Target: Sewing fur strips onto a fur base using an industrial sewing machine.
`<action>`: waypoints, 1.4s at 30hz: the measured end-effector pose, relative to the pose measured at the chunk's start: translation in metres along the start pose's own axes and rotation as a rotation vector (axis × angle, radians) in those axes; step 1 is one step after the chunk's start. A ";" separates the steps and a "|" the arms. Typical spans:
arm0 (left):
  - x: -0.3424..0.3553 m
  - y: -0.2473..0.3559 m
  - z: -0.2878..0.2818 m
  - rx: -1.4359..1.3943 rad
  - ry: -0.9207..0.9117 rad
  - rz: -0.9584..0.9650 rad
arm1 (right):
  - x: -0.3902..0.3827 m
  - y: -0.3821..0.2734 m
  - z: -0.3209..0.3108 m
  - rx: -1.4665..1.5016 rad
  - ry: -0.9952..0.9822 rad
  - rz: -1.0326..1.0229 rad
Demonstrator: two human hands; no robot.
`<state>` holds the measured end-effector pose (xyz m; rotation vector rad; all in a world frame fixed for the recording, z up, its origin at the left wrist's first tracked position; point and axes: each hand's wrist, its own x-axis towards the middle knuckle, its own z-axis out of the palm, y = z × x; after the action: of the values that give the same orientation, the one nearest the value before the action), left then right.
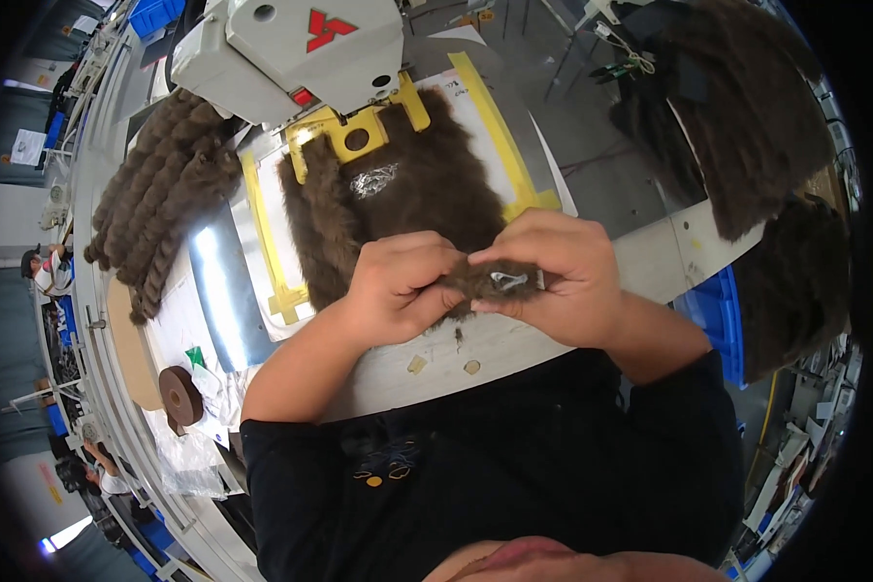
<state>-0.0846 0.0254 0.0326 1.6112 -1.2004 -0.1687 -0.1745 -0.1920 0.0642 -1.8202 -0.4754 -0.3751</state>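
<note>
Both hands meet over the near edge of the worktable, pinching a small bunch of brown fur. My left hand closes thumb and fingertips on its left end. My right hand grips the right end, where a shiny whitish patch shows in the fur bunch. Just beyond lies a large brown fur panel, a crinkled clear plastic bit on top of it. Whether the bunch joins this panel is hidden by my hands. A yellow frame clamp under a white machine head overlaps the panel's far side.
Brown fur strips are piled at left, beside a shiny metal plate. A brown tape roll sits nearer. Dark fur pieces hang at right above a blue bin. Yellow tape borders a white sheet.
</note>
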 end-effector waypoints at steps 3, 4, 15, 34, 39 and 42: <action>0.009 0.006 -0.007 0.021 -0.030 -0.023 | 0.006 0.000 -0.003 -0.030 -0.008 0.002; 0.014 0.006 -0.011 0.051 -0.090 -0.012 | 0.009 0.000 -0.004 -0.042 0.019 0.004; 0.016 0.004 -0.021 -0.051 -0.014 -0.347 | 0.026 0.041 -0.020 0.149 0.229 0.227; 0.053 -0.051 -0.064 0.403 -0.444 -0.314 | 0.165 0.145 0.001 -0.085 -0.386 0.415; 0.037 -0.061 -0.056 0.830 -0.231 0.015 | 0.164 0.139 0.014 -0.396 -0.376 0.294; 0.040 -0.063 -0.052 1.005 -0.080 0.017 | 0.161 0.144 0.015 -0.322 -0.341 0.315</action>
<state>0.0056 0.0246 0.0224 2.4559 -1.4619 0.4634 0.0372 -0.1940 0.0190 -2.2459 -0.3644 0.0848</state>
